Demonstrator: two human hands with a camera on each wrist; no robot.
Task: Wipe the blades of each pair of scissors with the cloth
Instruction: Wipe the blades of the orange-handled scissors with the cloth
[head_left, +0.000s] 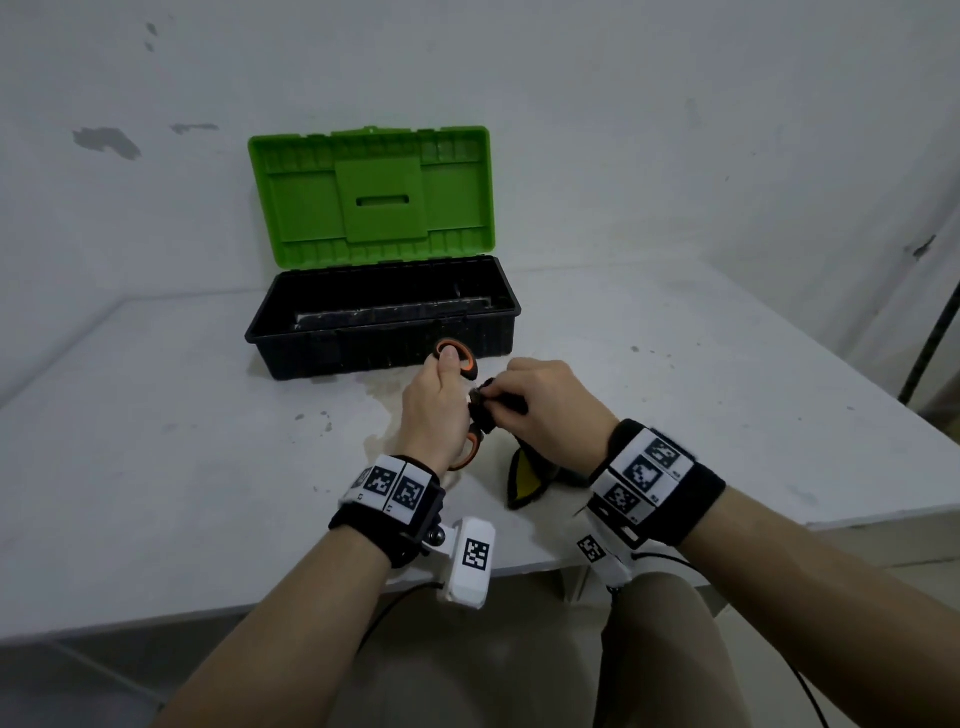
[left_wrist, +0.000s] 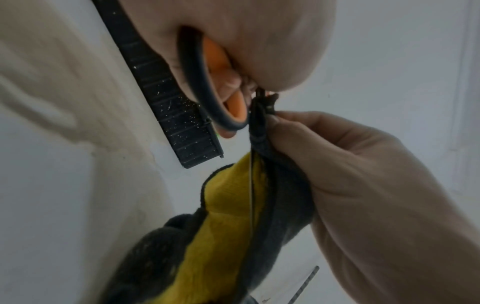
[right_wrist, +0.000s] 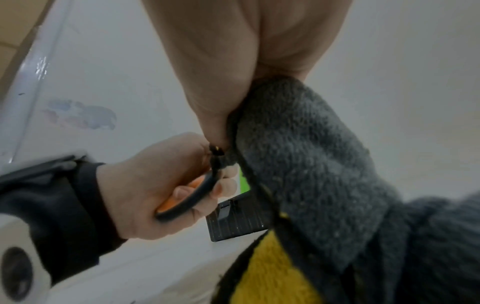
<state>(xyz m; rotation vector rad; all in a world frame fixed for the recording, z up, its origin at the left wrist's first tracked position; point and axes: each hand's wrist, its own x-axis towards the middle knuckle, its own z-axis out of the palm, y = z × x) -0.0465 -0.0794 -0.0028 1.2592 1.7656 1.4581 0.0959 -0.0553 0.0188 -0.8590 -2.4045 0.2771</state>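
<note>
Mostly blades (left_wrist: 251, 185) buried in cloth (left_wrist: 221, 236).

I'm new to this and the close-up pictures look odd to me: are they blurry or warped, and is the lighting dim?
Head view: dim, even light, soft shadows, wall edges bowed, toolbox fairly sharp. Left wrist view: left hand looms large and soft, cloth blurred. Right wrist view: right hand smeared, scissors soft, table edge curved.

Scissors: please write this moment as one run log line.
left hand: holds scissors handles | right hand: grips cloth around blades | toolbox: open
</note>
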